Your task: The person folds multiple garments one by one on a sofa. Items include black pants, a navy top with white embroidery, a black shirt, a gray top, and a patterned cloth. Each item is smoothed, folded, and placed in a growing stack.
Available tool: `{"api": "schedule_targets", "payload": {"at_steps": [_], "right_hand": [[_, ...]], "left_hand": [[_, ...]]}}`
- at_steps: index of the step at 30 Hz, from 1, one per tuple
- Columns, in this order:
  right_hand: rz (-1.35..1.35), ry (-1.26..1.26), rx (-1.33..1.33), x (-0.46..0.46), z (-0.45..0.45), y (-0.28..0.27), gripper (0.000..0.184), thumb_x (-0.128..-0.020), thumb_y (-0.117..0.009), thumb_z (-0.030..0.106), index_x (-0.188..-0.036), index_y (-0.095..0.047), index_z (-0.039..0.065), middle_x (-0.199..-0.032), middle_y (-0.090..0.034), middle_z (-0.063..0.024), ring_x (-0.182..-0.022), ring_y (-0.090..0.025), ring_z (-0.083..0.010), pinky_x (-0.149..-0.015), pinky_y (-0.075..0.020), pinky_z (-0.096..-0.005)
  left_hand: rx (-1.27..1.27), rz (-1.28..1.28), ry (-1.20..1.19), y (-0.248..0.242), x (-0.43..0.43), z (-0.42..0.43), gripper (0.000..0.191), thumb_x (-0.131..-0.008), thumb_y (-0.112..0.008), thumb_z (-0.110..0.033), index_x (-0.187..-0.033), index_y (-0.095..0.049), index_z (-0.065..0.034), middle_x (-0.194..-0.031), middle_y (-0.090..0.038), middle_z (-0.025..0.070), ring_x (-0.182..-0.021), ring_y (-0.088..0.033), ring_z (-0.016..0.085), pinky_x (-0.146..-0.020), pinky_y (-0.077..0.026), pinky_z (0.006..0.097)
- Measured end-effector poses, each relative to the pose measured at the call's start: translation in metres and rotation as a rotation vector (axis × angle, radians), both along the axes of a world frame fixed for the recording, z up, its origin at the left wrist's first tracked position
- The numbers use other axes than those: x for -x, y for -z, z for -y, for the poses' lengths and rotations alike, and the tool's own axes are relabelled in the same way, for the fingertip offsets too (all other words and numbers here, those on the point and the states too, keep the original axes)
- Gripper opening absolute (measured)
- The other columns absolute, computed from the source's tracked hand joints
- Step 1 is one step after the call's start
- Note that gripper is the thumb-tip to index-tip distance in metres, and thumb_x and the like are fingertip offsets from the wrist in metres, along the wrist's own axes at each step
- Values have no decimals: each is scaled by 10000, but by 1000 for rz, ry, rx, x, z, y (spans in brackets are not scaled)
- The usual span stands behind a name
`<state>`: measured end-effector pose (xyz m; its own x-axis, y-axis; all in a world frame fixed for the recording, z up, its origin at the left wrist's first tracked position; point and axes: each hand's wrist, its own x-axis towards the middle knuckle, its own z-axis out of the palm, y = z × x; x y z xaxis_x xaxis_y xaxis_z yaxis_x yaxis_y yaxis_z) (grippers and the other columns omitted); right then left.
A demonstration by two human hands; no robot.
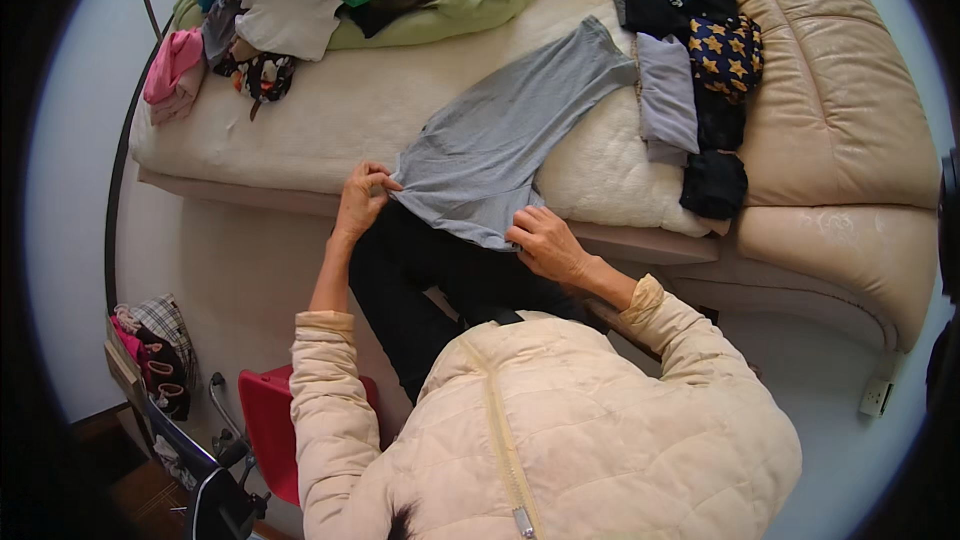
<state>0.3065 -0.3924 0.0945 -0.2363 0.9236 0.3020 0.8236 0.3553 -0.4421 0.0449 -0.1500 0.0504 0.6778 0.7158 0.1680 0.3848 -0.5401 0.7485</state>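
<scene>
A grey fabric garment [495,127] lies stretched across the bed, its near end hanging over the edge toward my lap. Its shape suggests trousers or leggings, though I cannot tell for certain. My left hand [366,195] pinches the near left corner between thumb and fingers. At the near right corner, my right hand [549,241] grips the cloth with curled fingers. The far end narrows and reaches a row of folded clothes. Below the garment are my legs in black trousers [397,277].
A cream-covered bed [315,135] spans the view, with a tan padded headboard [817,75] at right. Folded grey cloth [666,94] and star-print cloth [726,56] lie there. Loose clothes [292,0] heap at the back left, near folded pink clothing [176,75]. A red chair [266,427] shows beside me.
</scene>
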Motion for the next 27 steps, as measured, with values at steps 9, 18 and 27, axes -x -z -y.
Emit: {"api": "schedule_targets", "payload": {"at_steps": [9,18,27], "right_hand": [[-104,-75,13,-3,-11,-5,322,-644,-662,-27,-942,-589,74,-966,-548,-87,-925,-522,-294,-795,-432,-385],[-636,-151,284,-47,-40,-14,299,-804,-696,15,-1097,-638,22,-1002,-643,-121,-991,-614,-271,-860,-496,-359],[70,1054,69,-299,-102,29,338,-825,-723,197,-1101,-609,39,-1163,-562,-160,-1111,-577,-338,-888,-497,-441]], "left_hand": [[-265,-179,-143,-35,-17,50,369,-699,-770,-47,-1056,-681,-79,-1125,-586,130,-1062,-577,308,-904,-468,402],[153,182,-71,-46,-122,147,373,-718,-695,31,-1080,-623,-27,-998,-663,186,-955,-626,398,-823,-490,418],[199,376,-282,-46,-101,120,189,-802,-693,50,-980,-668,-8,-824,-656,87,-757,-615,144,-716,-466,261]]}}
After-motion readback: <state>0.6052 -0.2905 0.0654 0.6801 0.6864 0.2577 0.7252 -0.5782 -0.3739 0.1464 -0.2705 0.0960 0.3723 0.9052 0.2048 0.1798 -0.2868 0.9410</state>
